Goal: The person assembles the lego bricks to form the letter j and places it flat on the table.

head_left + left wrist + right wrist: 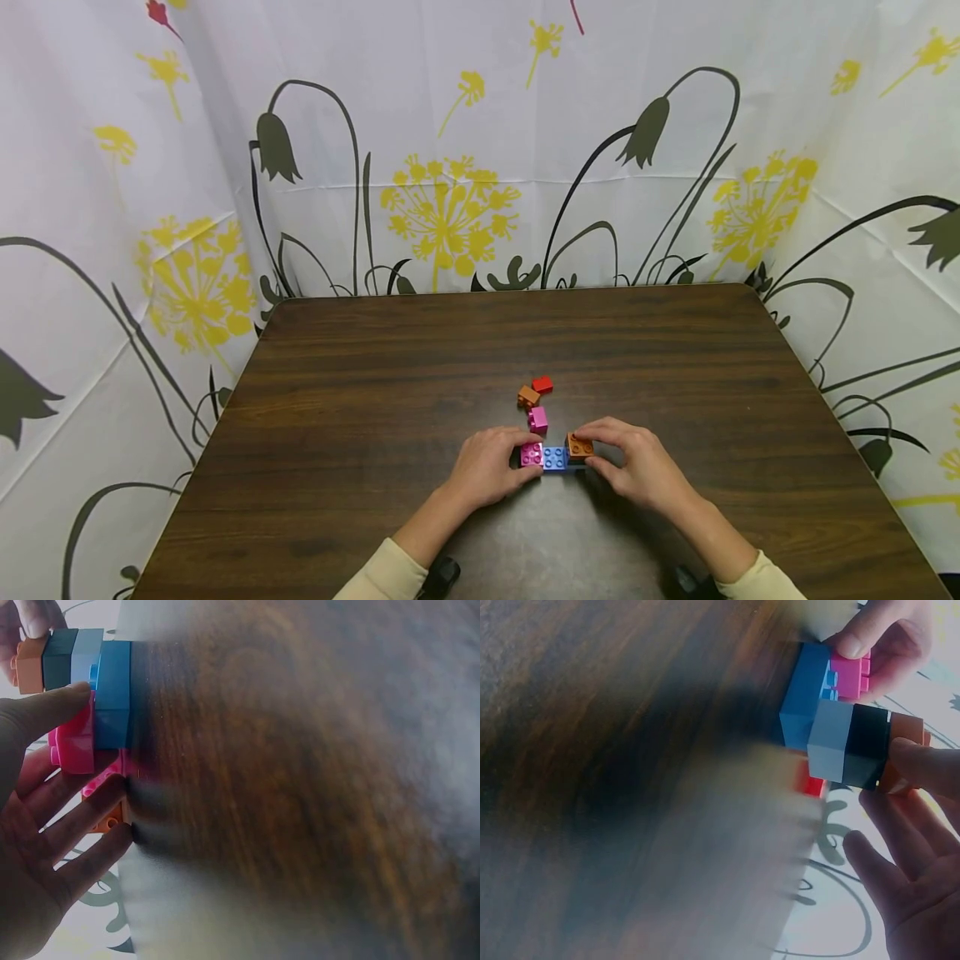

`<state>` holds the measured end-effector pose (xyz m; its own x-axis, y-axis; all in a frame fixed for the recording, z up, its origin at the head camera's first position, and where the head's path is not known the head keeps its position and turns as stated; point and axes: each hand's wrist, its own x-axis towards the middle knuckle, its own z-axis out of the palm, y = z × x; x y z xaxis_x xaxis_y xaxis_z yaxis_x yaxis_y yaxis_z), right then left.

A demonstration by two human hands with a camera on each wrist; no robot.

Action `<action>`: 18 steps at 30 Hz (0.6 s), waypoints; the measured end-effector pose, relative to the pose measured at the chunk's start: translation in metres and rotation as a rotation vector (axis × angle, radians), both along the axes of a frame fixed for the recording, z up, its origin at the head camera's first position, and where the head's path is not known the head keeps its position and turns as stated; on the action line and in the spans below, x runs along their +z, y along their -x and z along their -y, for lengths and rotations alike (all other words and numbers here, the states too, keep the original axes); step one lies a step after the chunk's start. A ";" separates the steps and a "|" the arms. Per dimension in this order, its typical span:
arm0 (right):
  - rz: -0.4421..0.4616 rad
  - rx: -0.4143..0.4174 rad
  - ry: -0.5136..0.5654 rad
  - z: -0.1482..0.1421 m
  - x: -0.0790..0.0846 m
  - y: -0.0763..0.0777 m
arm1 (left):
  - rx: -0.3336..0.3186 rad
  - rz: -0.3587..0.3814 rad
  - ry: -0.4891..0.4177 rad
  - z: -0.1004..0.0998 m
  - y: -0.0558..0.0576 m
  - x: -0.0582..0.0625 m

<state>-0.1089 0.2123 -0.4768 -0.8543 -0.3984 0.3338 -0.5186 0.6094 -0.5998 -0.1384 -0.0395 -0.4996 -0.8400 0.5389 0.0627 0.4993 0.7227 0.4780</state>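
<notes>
Cream left sleeve point(386, 575) at lower left, a dark band beside it at the wrist. Left hand point(491, 467) partly closed: thumb and forefinger pinch a magenta studded toy brick point(532, 454), the other fingers extended and spread. That brick sits on the left end of a longer blue brick point(112, 701), which lies on the dark wood-grain table point(375, 375).

Beyond the build, loose pieces in a loose line: a brown-orange brick point(528, 397), tipped, studs showing; a second magenta brick point(537, 419), nearer the hands, also on its side; a small red brick point(542, 384), farthest off.

Blue studs exposed at the middle of the long brick. At its right end, a stack, bottom to top: pale blue-grey brick point(830, 739), near-black brick point(867, 746), orange brick point(580, 447). Right hand point(637, 467) partly closed, thumb and forefinger gripping the orange brick at the top; remaining fingers reach behind the stack, loosely bent. Cream right sleeve point(761, 579) at lower right.
</notes>
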 end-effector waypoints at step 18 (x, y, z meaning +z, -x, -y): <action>0.004 -0.019 -0.083 0.001 0.005 0.002 | -0.001 -0.003 -0.005 0.000 -0.001 0.001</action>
